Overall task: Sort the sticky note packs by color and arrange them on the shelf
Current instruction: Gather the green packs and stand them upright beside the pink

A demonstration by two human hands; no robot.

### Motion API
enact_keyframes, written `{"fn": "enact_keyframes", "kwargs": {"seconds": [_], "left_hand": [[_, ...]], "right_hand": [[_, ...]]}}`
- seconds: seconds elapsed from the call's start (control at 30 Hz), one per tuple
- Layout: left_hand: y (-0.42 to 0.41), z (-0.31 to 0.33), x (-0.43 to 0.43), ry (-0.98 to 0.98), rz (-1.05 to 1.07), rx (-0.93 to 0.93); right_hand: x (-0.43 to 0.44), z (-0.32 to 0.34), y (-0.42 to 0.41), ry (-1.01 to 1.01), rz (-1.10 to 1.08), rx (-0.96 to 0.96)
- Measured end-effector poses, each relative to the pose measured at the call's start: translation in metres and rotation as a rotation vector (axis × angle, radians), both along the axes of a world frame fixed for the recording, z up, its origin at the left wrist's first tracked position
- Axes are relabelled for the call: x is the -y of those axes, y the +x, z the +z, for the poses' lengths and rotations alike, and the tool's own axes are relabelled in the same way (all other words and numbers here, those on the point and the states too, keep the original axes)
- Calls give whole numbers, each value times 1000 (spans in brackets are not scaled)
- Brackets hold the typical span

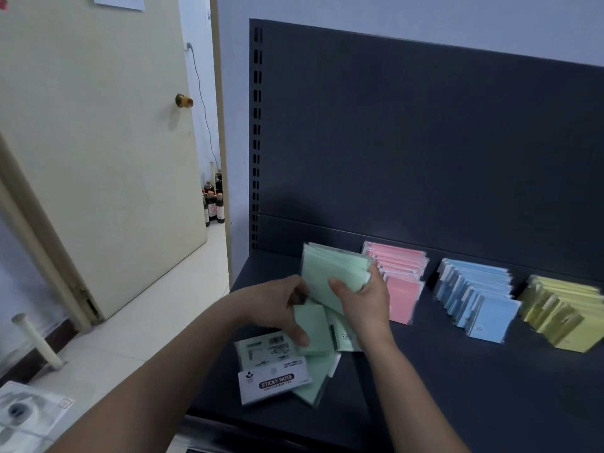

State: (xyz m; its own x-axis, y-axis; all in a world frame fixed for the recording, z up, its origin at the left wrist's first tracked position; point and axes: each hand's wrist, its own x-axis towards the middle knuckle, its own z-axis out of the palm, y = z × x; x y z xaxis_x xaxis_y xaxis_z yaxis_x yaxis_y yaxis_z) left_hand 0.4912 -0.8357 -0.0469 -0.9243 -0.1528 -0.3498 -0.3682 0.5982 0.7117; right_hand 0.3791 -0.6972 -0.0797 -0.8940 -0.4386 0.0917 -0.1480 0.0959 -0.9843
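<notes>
1. On the dark shelf, toward its left end, both hands work over the green packs.
2. The right hand grips a green stack. Its thumb presses on the near face and its fingers wrap the right edge, next to the pink row. The stack is tilted, lifted off the shelf, and fanned a little at the top.
3. The left hand sits just left of that stack with its fingers curled. Its thumb lies across the left edge of a single green pack, which it pinches low, just over the loose packs.
4. The loose packs lie flat in an untidy overlap at the front left of the shelf. One among them is a white-labelled pack reading "STICKY NOTE". Another is a pack lying barcode side up.
5. Three sorted rows stand further right, each leaning in an overlapping file that runs from the back panel toward the front. The pink row comes first, then the blue row, then the yellow row. The rows are set apart from one another.
6. Left of the shelf a cream door with a brass knob stands open. Dark bottles are grouped on the floor beyond it.
</notes>
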Motion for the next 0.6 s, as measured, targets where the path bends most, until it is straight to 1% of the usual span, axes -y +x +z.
{"fn": "enact_keyframes", "kwargs": {"seconds": [0.07, 0.1, 0.17, 0.2, 0.3, 0.37, 0.43, 0.5, 0.53, 0.6], "left_hand": [[3, 6, 0, -244, -82, 191], [4, 7, -1, -329, -97, 262], [3, 5, -1, -383, -108, 322], [3, 4, 0, -356, -120, 326], [3, 6, 9, -220, -147, 281], [5, 9, 16, -204, -55, 194], [3, 11, 22, -247, 67, 89], [-1, 8, 26, -305, 187, 22], [-2, 6, 27, -347, 227, 8], [-4, -3, 27, -447, 232, 30]], "right_hand": [[0, 0, 0, -4, 7, 13], [0, 0, 0, -6, 13, 17], [2, 0, 0, 0, 22, 17], [3, 0, -1, 5, 27, 12], [6, -1, -2, 23, 30, -4], [7, -3, -4, 33, 28, -9], [8, -4, -5, 35, 32, -15], [8, -3, -5, 46, 35, -11], [9, -3, -5, 50, 36, -12], [9, -3, -5, 56, 37, -22]]}}
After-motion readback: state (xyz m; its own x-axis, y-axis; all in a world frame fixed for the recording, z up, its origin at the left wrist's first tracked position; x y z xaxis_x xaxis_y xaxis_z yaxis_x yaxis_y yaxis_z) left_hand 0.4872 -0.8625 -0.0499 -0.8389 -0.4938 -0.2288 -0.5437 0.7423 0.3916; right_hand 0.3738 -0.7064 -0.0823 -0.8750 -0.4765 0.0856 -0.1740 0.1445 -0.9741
